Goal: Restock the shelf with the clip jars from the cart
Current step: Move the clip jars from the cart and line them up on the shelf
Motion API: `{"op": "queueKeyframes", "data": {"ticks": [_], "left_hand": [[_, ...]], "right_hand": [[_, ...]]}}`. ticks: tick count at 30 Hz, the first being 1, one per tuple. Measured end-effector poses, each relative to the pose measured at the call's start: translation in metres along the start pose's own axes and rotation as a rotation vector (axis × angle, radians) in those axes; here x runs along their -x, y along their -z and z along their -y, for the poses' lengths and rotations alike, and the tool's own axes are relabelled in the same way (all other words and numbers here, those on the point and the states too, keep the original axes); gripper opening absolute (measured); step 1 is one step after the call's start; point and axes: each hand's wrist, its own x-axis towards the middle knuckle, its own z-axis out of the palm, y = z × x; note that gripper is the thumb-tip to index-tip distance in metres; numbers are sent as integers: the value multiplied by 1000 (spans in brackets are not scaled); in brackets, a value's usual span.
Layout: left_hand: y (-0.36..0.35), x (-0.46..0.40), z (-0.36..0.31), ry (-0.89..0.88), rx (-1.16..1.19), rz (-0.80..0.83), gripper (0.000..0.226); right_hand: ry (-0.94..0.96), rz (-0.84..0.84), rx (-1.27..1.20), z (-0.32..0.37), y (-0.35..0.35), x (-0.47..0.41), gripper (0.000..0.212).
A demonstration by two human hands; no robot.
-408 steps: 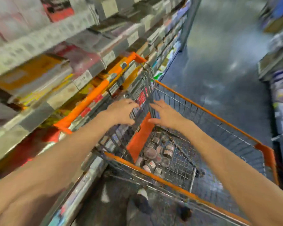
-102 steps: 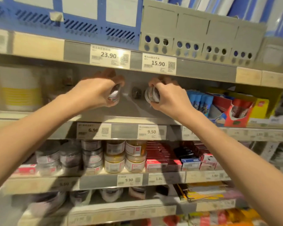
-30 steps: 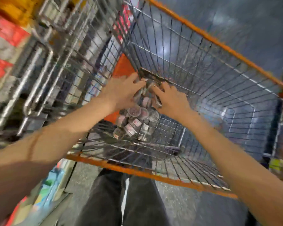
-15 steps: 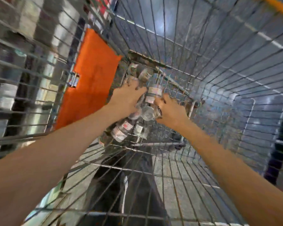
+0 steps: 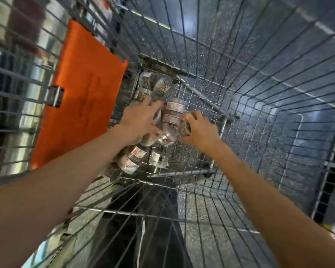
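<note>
Several small clear clip jars (image 5: pixel 173 111) with white labels lie in a heap on the wire floor of the cart (image 5: pixel 249 89), near its left end. My left hand (image 5: pixel 141 120) reaches into the heap, its fingers curled around a jar (image 5: pixel 159 118). My right hand (image 5: pixel 198 130) grips another jar (image 5: pixel 184 127) at the heap's right side. More jars (image 5: pixel 132 159) lie under my left wrist, partly hidden.
An orange plastic flap (image 5: pixel 81 97) hangs on the cart's left wall. Wire walls rise all round my arms. Blurred shelving (image 5: pixel 14 55) shows through the left wall. Dark trousers (image 5: pixel 143 229) and the speckled floor (image 5: pixel 211 209) show beneath the cart.
Both hands have pushed deeper into the jar heap and closed on jars. The camera has leaned further down into the cart.
</note>
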Motion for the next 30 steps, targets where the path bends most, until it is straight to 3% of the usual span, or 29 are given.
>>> {"op": "queueKeyframes", "data": {"ticks": [7,17,30], "left_hand": [[-2,-12,9,-1,67,-73,48],[18,-5,7,-51,84,-131,50],[94,55,21,-1,-36,-176,63]], "right_hand": [[-2,-18,-60,-3,2,-7,75],[91,-146,50,8,20,-15,61],[216,-155,165,55,101,21,58]]}}
